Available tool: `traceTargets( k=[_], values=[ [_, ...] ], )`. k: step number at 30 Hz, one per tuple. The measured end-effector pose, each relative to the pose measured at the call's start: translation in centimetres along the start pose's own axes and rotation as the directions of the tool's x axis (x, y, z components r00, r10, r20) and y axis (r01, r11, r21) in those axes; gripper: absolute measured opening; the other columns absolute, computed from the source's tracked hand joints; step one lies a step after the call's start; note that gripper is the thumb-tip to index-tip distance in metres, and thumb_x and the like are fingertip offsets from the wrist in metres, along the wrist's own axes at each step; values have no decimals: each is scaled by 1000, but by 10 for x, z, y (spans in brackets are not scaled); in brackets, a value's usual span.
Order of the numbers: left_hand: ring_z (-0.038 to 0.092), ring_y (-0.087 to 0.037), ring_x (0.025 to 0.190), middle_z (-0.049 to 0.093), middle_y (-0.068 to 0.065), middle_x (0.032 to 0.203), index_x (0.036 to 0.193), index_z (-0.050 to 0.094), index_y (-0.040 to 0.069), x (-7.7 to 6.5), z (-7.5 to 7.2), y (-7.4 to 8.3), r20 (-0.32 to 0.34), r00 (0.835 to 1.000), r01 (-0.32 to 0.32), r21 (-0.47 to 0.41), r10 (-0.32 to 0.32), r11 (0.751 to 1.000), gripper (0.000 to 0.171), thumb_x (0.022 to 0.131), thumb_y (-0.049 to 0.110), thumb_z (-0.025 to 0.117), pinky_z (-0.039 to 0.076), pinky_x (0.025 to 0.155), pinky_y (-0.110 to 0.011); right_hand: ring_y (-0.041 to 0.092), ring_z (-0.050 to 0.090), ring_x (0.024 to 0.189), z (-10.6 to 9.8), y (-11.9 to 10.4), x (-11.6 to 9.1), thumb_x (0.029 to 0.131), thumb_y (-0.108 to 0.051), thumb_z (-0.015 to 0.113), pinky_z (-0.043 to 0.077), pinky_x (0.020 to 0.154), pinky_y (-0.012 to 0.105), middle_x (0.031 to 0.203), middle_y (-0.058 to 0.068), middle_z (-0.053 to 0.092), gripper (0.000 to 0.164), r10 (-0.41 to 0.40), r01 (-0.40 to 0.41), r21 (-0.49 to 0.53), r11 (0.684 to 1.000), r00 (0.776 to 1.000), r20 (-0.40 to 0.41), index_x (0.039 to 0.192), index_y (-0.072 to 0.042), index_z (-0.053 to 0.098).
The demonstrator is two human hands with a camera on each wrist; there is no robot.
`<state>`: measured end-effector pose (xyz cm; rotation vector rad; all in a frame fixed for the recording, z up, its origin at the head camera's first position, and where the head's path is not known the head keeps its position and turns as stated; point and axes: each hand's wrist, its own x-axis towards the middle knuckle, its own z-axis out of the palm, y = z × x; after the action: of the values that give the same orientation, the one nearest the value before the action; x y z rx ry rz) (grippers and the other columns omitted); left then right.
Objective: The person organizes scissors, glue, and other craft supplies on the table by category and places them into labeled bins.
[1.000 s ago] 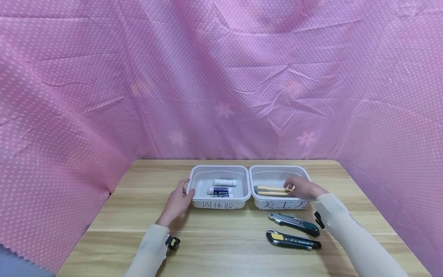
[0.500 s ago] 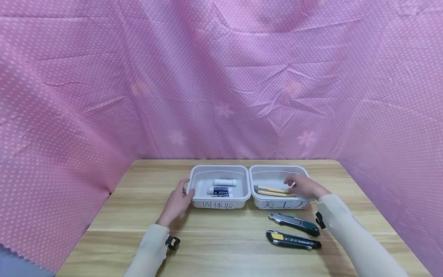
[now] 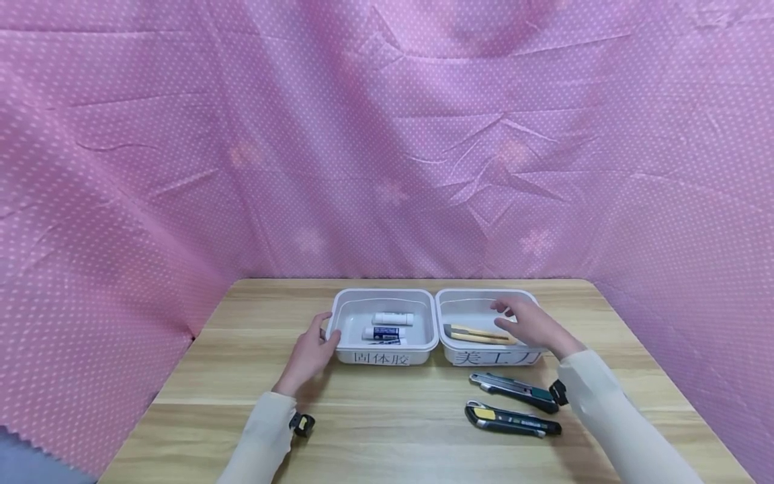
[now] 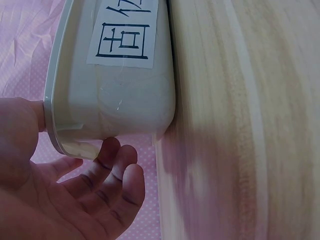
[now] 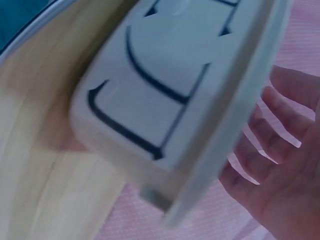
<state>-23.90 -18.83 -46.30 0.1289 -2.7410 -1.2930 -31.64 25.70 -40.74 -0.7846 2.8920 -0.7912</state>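
Observation:
My left hand (image 3: 310, 356) grips the left corner of a white plastic box (image 3: 423, 346), thumb at the rim (image 4: 48, 107) and fingers bent against the side. Two white glue sticks, one plain white (image 3: 393, 318) and one with a blue label (image 3: 383, 333), lie in this box. Over the right-hand white box (image 3: 443, 299) hovers my right hand (image 3: 532, 326), its fingers spread and holding nothing. Below it in that box lies a yellow utility knife (image 3: 480, 336). In the right wrist view, the right fingers (image 5: 280, 140) show beyond the box rim.
In front of the right box lie a silver and dark green utility knife (image 3: 514, 390) and a black and yellow utility knife (image 3: 512, 419). Both boxes carry paper labels on their fronts. A pink dotted cloth (image 3: 387, 168) hangs behind the wooden table (image 3: 387, 417).
My right hand has let go of the yellow utility knife, which now lies flat in the right box, and has lifted slightly away from it. The left hand has stayed still.

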Motion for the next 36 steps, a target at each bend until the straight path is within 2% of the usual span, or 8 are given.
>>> traceTargets(
  k=[7,18,24,31,36],
  values=[
    [61,-19,81,66,-11,98,154,39,10,0,0,1,-4,1000,2,-5,-2,1000,55,105,28,55,50,69,-30,40,56,125,-8,-22,-13,101,-20,63,50,99,58,137,18,59,40,-16,12,-40,999,994,-105,137,-4,58],
    [61,-20,82,65,-12,98,154,39,10,3,-2,4,0,1000,0,-6,0,1000,56,104,28,56,50,69,-30,35,58,124,-11,-53,-42,98,-16,70,49,102,57,133,14,61,37,-141,133,-52,990,974,-177,132,-5,62],
    [62,-20,83,66,-11,98,154,40,9,3,-1,4,-5,1000,0,-1,0,1000,56,104,28,56,50,70,-30,31,60,122,0,-56,-60,96,-20,73,51,100,55,128,8,66,35,-124,122,-27,992,978,-170,128,-8,65],
    [62,-21,82,66,-12,97,154,40,9,2,0,4,-2,1000,1,-3,-1,1000,56,104,27,56,50,70,-30,22,68,108,15,-51,-87,91,-19,78,56,92,47,116,2,72,28,-146,139,-53,989,974,-175,117,-12,71],
    [62,-22,83,67,-13,98,154,39,10,2,0,3,2,1000,-2,-5,2,1000,56,104,28,56,51,71,-31,21,69,105,19,-47,-108,88,-20,80,56,91,47,113,-1,73,27,-85,80,-42,996,983,-161,114,-16,72]
  ],
)
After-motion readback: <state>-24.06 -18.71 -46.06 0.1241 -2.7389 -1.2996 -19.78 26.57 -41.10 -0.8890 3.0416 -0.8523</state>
